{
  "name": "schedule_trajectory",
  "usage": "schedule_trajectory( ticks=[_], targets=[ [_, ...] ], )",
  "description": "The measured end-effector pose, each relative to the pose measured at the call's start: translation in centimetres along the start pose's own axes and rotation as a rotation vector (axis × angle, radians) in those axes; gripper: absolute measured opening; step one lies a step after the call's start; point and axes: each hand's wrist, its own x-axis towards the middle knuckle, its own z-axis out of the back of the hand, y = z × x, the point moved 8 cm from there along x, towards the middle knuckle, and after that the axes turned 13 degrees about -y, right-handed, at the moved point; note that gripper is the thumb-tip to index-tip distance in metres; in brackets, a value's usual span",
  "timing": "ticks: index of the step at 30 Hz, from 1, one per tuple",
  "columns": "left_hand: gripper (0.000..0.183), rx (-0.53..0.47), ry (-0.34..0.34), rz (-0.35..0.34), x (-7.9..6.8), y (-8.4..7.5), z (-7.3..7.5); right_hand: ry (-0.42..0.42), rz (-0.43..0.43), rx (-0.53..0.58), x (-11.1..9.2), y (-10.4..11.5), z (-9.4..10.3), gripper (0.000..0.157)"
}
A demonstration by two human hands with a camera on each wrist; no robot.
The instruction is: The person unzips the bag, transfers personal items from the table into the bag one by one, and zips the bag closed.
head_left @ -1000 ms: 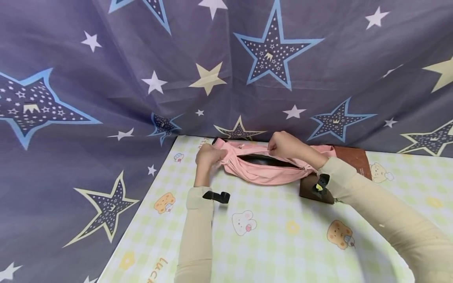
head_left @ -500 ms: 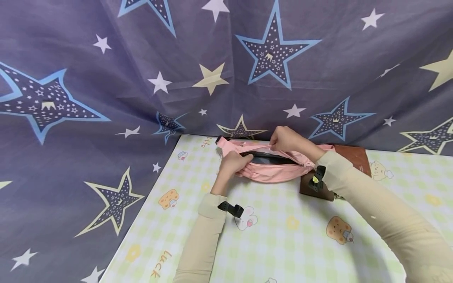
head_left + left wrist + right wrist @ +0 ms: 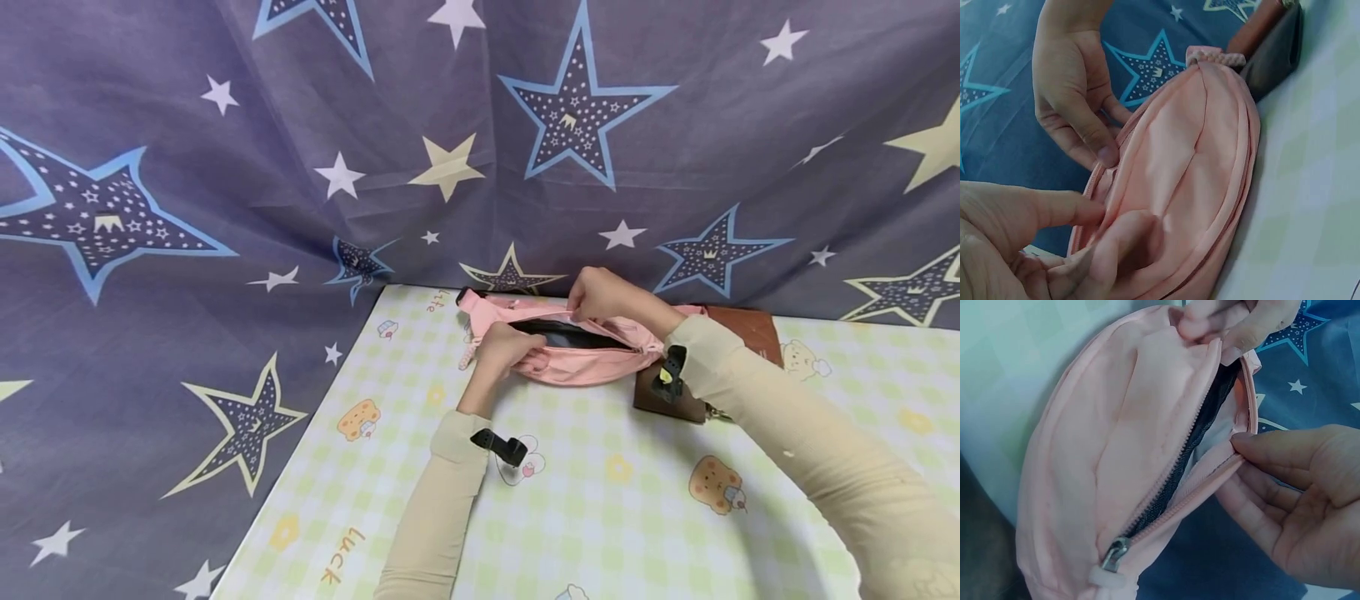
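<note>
A pink waist bag lies at the back of the table, its zipper undone and a dark interior showing. My left hand pinches the front edge of the opening near its left end, thumb at the rim and fingers against the outer fabric. The right hand pinches the back edge of the opening, holding it apart from the front. In the right wrist view the metal zipper pull sits at one end of the gap. What lies inside the bag cannot be made out.
Beside the bag, partly under the right forearm, are a brown leather item and a darker brown piece with a metal clip. A star-patterned curtain hangs behind and left of the checked tablecloth.
From the bag's left end, my left hand has moved right to the front edge of the opening. The right hand stays on the back edge, and the gap looks wider.
</note>
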Motion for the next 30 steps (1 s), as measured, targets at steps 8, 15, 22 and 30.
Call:
schedule_trajectory(
  ticks=[8,15,22,30],
  targets=[
    [0.007,-0.418,0.008,0.141,-0.4,0.1,-0.6,0.037,-0.047,0.098,0.2,0.5,0.2,0.013],
    [0.013,-0.12,-0.241,-0.074,-0.5,-3.1,3.3,-0.019,-0.11,0.24,0.3,1.3,1.9,0.013],
    [0.016,-0.059,-0.263,-0.13,-0.1,-6.2,5.7,-0.081,-0.178,0.425,-0.3,2.3,2.6,0.016],
    [0.014,0.075,-0.282,-0.254,-0.6,-10.8,9.0,-0.098,-0.307,0.74,-1.9,3.8,2.1,0.024]
  ],
)
